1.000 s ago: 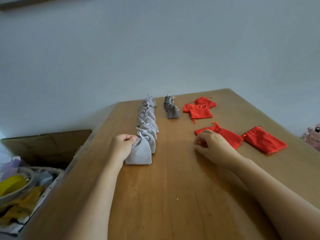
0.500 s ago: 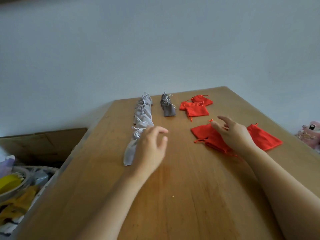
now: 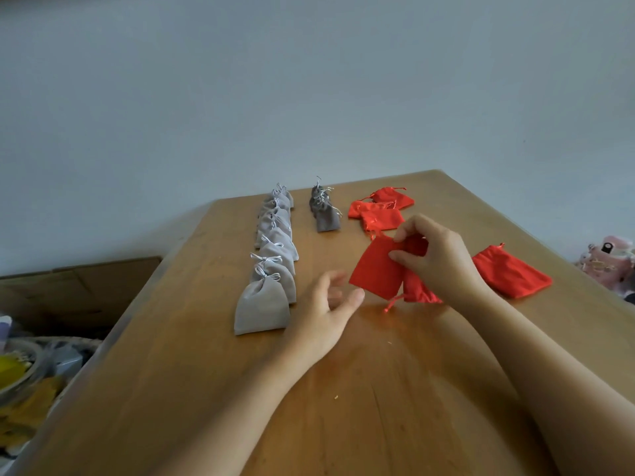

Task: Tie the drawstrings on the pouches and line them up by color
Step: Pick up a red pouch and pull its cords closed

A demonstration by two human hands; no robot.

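Observation:
My right hand (image 3: 436,255) pinches a red pouch (image 3: 376,269) by its top edge and holds it lifted above the wooden table (image 3: 343,389). A second red pouch (image 3: 417,288) lies under that hand, its drawstring trailing toward me. My left hand (image 3: 331,312) hovers with relaxed fingers just left of the lifted pouch, holding nothing. A row of tied light grey pouches (image 3: 263,307) runs away from me on the left. A short row of dark grey pouches (image 3: 326,218) stands beside it. More red pouches (image 3: 381,211) lie at the back, and one (image 3: 510,274) lies to the right.
A cardboard box (image 3: 79,290) and a bin of yellow and mixed items (image 3: 20,379) sit below the table's left edge. A pink toy (image 3: 610,259) lies beyond the right edge. A pale wall stands behind the table's far end.
My left hand left the nearest light grey pouch and moved right toward the red ones. My right hand took hold of a red pouch and lifted it off the table.

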